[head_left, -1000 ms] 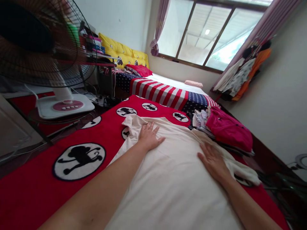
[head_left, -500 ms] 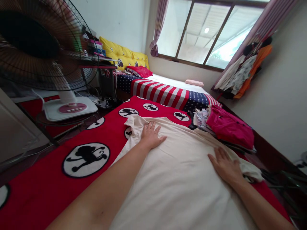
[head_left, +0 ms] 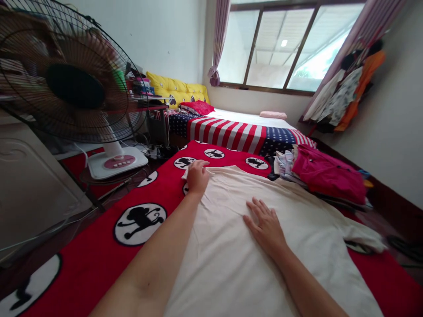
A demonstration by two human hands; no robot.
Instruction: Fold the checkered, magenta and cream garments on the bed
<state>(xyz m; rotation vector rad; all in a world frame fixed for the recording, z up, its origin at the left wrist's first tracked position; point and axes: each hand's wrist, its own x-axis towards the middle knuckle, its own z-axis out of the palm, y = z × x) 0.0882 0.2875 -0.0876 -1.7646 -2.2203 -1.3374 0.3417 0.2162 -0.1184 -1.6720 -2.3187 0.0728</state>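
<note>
A cream cloth garment, likely a T-shirt, lies spread on a red rug with black monkey figures in white circles. My left hand is curled at the garment's far left edge, gathering a small fold of the cloth. My right hand rests flat on the garment's middle, fingers apart and holding nothing. A sleeve-like end of the cloth stretches out to the right.
A stack of folded clothes topped by a pink garment sits at the rug's right side. A standing electric fan is at the left. Beyond the rug is a bed with a stars-and-stripes cover. Clothes hang on the right wall.
My right hand has slid left across the cloth toward its middle. My left hand has gone from lying flat to curling on the far edge, and the fold there is drawn in.
</note>
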